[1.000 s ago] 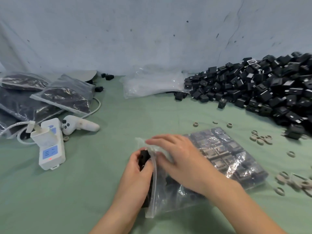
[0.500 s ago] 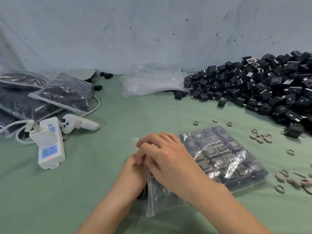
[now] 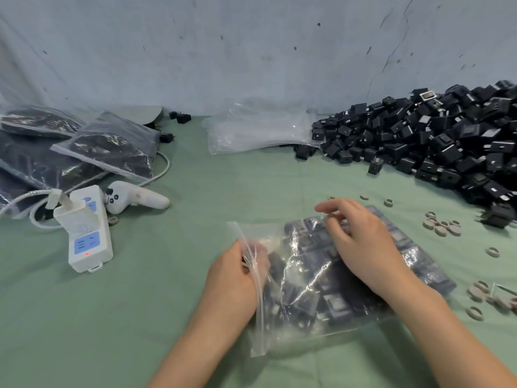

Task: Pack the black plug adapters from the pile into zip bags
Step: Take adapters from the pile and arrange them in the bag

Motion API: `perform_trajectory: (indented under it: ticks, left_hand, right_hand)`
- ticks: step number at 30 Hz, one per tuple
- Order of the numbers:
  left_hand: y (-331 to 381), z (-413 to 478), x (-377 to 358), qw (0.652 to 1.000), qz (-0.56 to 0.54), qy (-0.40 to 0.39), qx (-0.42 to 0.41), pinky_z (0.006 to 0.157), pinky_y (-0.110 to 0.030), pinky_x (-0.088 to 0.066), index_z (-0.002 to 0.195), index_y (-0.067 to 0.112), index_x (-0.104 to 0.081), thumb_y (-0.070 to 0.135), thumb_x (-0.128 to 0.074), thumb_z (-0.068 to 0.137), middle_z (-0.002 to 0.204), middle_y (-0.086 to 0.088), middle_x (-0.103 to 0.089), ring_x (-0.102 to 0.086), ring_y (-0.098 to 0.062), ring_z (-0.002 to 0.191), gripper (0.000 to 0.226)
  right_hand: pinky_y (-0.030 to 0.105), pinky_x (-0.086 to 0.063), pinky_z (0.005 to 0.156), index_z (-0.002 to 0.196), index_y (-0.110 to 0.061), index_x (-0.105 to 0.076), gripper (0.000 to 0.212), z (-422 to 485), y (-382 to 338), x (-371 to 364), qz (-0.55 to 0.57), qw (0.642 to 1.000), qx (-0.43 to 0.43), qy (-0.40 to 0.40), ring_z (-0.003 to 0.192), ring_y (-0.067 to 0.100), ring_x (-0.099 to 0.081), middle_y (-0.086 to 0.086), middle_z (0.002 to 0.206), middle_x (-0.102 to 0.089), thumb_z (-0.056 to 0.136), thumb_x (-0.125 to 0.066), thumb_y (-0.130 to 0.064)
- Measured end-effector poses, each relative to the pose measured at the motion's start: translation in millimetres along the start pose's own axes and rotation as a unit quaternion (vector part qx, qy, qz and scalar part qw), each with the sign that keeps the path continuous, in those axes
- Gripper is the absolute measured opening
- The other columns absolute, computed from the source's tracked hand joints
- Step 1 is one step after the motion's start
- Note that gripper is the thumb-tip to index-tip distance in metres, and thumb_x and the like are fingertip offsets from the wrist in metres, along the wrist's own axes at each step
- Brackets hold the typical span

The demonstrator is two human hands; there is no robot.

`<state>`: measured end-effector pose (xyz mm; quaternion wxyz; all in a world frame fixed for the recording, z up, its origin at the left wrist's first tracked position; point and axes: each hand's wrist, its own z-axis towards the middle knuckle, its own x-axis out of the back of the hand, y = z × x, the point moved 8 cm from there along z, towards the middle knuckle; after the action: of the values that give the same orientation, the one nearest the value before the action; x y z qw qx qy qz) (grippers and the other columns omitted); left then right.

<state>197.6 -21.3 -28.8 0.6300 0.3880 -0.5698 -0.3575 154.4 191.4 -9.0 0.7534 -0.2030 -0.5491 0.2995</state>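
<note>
A clear zip bag (image 3: pixel 313 301) filled with black plug adapters lies on the green table in front of me. My left hand (image 3: pixel 235 278) pinches the bag's open mouth at its left edge. My right hand (image 3: pixel 361 242) rests flat on top of the bag with relaxed fingers, pressing the adapters inside. The big pile of loose black adapters (image 3: pixel 436 141) fills the far right of the table.
Empty clear bags (image 3: pixel 260 130) lie at the back centre. Filled bags (image 3: pixel 84 147) are stacked at the far left, by a white power strip (image 3: pixel 86 233) and a white controller (image 3: pixel 134 197). Grey rings (image 3: pixel 442 225) are scattered at the right.
My right hand has left the bag's mouth and moved right onto the top of the bag. My left hand stays at the opening, which now stands more open.
</note>
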Motion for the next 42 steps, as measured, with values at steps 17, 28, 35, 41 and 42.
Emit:
perform_trajectory:
  ticks: [17, 28, 35, 41, 42]
  left_hand:
    - [10.3, 0.0, -25.8, 0.978, 0.093, -0.152, -0.105, 0.074, -0.025, -0.049, 0.095, 0.028, -0.065, 0.056, -0.039, 0.096, 0.098, -0.004, -0.071, -0.066, -0.014, 0.081, 0.038]
    - [14.5, -4.8, -18.0, 0.975, 0.177, -0.044, -0.123, 0.063, -0.018, -0.035, 0.075, 0.038, -0.047, 0.045, -0.032, 0.095, 0.079, 0.012, -0.047, -0.049, -0.003, 0.069, 0.026]
    - [-4.9, 9.0, -27.0, 0.981, 0.150, -0.098, -0.074, 0.099, -0.030, -0.047, 0.142, 0.039, -0.041, 0.045, -0.037, 0.099, 0.141, 0.011, -0.046, -0.059, -0.012, 0.112, 0.044]
    - [-10.9, 8.6, -22.1, 0.986, 0.129, -0.081, -0.075, 0.078, 0.001, -0.034, 0.143, 0.045, -0.042, 0.055, -0.035, 0.093, 0.129, 0.021, -0.037, -0.044, 0.025, 0.098, 0.051]
    - [-10.1, 9.1, -22.9, 0.985, 0.125, -0.088, -0.081, 0.088, -0.003, -0.034, 0.144, 0.042, -0.043, 0.053, -0.036, 0.095, 0.137, 0.020, -0.038, -0.044, 0.020, 0.106, 0.051]
  right_hand:
    - [0.039, -0.037, 0.106, 0.113, -0.031, -0.065, 0.029, -1.7, -2.5, -9.7, -0.087, 0.995, 0.010, -0.045, 0.113, 0.010, -0.048, -0.016, 0.114, -0.060, 0.099, -0.040, -0.033]
    - [0.039, -0.037, 0.106, 0.115, -0.031, -0.066, 0.028, -1.9, -2.3, -10.5, -0.090, 0.995, 0.013, -0.050, 0.112, 0.011, -0.047, -0.016, 0.115, -0.058, 0.100, -0.042, -0.031]
    - [0.039, -0.038, 0.103, 0.112, -0.030, -0.068, 0.025, -3.1, -1.4, -10.7, -0.088, 0.995, 0.023, -0.043, 0.111, 0.012, -0.048, -0.017, 0.115, -0.058, 0.101, -0.046, -0.027]
    - [0.038, -0.038, 0.103, 0.113, -0.030, -0.068, 0.025, -2.1, -1.9, -10.8, -0.089, 0.995, 0.027, -0.044, 0.109, 0.011, -0.047, -0.017, 0.115, -0.058, 0.101, -0.046, -0.028]
    - [0.038, -0.038, 0.103, 0.113, -0.030, -0.068, 0.025, -2.2, -1.9, -10.9, -0.089, 0.995, 0.027, -0.044, 0.109, 0.011, -0.047, -0.017, 0.115, -0.058, 0.101, -0.046, -0.028]
